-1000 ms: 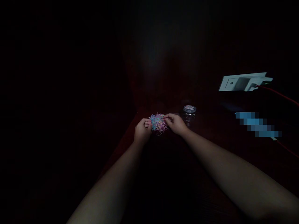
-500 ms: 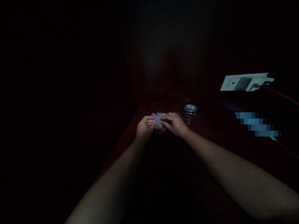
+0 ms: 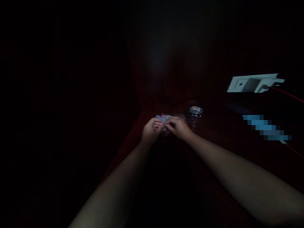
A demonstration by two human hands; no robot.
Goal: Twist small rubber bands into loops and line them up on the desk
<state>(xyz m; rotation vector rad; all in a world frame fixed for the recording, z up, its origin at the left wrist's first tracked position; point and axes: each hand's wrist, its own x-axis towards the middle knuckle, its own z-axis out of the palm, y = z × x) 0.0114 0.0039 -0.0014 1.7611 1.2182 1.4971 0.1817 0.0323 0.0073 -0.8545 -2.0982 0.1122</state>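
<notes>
A dark red table (image 3: 135, 136). On it, the left hand (image 3: 151, 131) and right hand (image 3: 180, 128) nearly meet, fingertips drawn together; whether they grip anything, I cannot tell. Just beyond the right hand stands a jar (image 3: 196, 111). Between the hands lie tangled pastel bands (image 3: 163, 120), probably best handled lightly, fingertips only.
</notes>
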